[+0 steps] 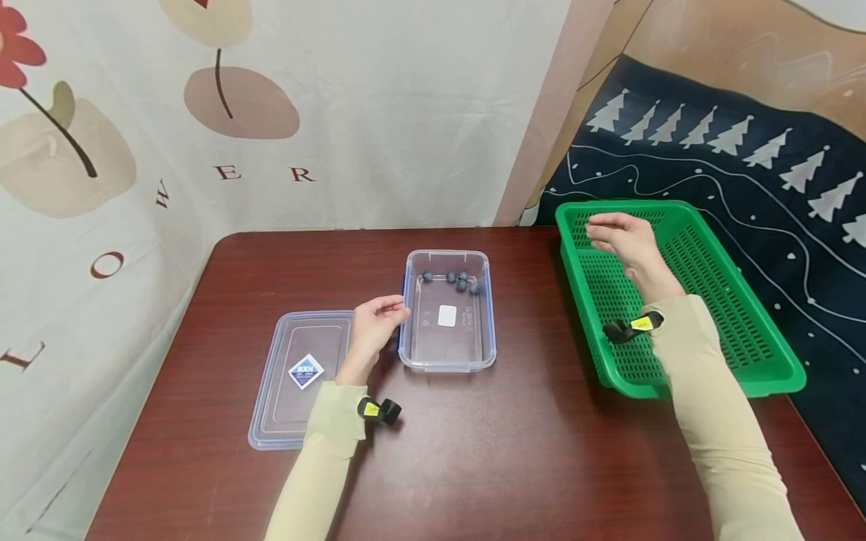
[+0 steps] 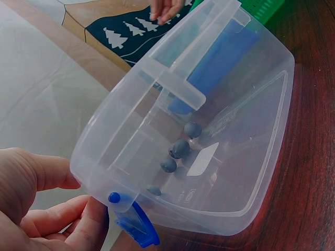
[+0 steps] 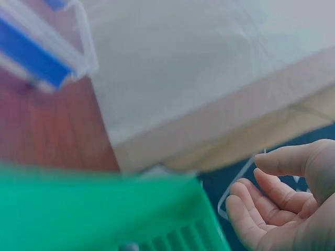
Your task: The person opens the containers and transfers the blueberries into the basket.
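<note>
A clear plastic container (image 1: 449,353) with blue side latches stands on the table, several blueberries (image 1: 462,285) lying toward its far end. At its left rim my left hand (image 1: 376,327) pinches the edge by the blue latch (image 2: 137,222), between thumb and fingers. My right hand (image 1: 629,244) hovers above the far left part of a green basket (image 1: 764,376). Its fingers (image 3: 248,209) are loosely bent, with nothing between them and the thumb. A small dark bluish thing (image 3: 129,246) shows low in the basket in the right wrist view.
Left of the container lies its clear lid (image 1: 277,409) with a blue-and-white label, partly behind my left hand. A pale printed curtain (image 1: 406,150) hangs along the table's far edge. Dark cloth with white trees (image 1: 832,300) lies beyond the basket.
</note>
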The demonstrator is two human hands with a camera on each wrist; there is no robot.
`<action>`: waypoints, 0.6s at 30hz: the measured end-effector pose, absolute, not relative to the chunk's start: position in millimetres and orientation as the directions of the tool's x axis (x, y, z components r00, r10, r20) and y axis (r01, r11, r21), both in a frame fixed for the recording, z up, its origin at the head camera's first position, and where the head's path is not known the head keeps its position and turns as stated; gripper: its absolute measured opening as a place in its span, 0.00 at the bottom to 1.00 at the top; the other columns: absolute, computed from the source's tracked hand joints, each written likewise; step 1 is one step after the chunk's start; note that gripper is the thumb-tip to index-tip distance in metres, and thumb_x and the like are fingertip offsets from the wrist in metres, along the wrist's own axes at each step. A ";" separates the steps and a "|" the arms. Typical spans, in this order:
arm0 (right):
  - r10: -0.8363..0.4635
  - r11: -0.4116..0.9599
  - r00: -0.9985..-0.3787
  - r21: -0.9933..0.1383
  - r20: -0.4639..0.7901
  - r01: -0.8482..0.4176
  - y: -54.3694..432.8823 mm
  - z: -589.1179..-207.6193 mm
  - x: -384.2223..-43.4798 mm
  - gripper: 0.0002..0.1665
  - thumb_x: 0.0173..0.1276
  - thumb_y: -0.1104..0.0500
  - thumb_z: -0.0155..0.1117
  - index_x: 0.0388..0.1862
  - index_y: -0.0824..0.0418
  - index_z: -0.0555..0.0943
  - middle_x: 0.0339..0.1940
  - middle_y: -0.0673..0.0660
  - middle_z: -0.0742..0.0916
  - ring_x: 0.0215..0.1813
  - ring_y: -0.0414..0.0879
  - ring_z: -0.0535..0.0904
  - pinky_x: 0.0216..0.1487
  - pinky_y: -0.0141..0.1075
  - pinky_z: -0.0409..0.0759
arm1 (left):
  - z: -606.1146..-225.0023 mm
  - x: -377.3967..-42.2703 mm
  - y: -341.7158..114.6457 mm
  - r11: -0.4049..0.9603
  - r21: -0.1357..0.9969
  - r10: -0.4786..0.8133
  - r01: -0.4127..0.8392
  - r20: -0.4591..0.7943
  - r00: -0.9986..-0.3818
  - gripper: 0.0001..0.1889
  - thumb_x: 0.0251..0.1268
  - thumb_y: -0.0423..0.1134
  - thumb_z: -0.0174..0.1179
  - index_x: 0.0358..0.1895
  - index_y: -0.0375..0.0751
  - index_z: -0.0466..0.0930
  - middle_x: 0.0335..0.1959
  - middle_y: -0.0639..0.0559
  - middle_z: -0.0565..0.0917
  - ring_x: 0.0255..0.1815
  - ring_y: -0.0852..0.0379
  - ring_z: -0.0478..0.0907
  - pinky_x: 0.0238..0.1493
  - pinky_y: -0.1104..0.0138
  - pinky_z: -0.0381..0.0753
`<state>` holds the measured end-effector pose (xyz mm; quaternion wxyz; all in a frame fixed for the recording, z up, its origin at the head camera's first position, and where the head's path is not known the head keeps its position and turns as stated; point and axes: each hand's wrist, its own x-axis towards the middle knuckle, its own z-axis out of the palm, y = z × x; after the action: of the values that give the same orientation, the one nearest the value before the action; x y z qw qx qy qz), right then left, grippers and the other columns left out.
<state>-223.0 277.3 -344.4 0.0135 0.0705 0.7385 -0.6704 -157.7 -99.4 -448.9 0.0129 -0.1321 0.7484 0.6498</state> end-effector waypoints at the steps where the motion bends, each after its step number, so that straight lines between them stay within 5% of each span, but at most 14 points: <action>1: 0.079 0.079 -0.991 -0.990 -0.107 0.114 272.0 -343.0 -224.4 0.11 0.63 0.69 0.61 0.32 0.52 0.82 0.29 0.43 0.85 0.35 0.35 0.81 0.40 0.27 0.79 | -449.0 -157.7 -99.4 0.124 0.969 -0.181 -0.215 -0.191 -0.965 0.14 0.54 0.27 0.63 0.46 0.28 0.81 0.34 0.43 0.84 0.26 0.66 0.76 0.31 0.66 0.79; 12: 0.023 0.058 -0.994 -0.993 -0.106 0.107 213.0 -338.2 -240.3 0.09 0.62 0.69 0.62 0.42 0.65 0.80 0.33 0.50 0.85 0.35 0.39 0.81 0.40 0.27 0.80 | -448.3 -157.5 -100.1 0.134 0.969 -0.189 -0.206 -0.179 -0.966 0.14 0.54 0.27 0.64 0.45 0.29 0.81 0.35 0.41 0.84 0.26 0.66 0.76 0.33 0.66 0.79; 18: -0.003 0.101 -0.991 -0.986 -0.135 0.134 181.1 -344.7 -244.4 0.19 0.63 0.67 0.62 0.52 0.74 0.75 0.35 0.52 0.84 0.37 0.41 0.81 0.42 0.28 0.79 | -448.5 -157.5 -100.2 0.132 0.971 -0.184 -0.200 -0.174 -0.967 0.14 0.54 0.27 0.64 0.45 0.28 0.81 0.34 0.42 0.84 0.26 0.67 0.76 0.32 0.66 0.79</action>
<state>-244.4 181.1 -344.7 0.0511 0.0443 0.7401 -0.6691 -157.5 -100.2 -448.5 0.0061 -0.1275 0.7522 0.6464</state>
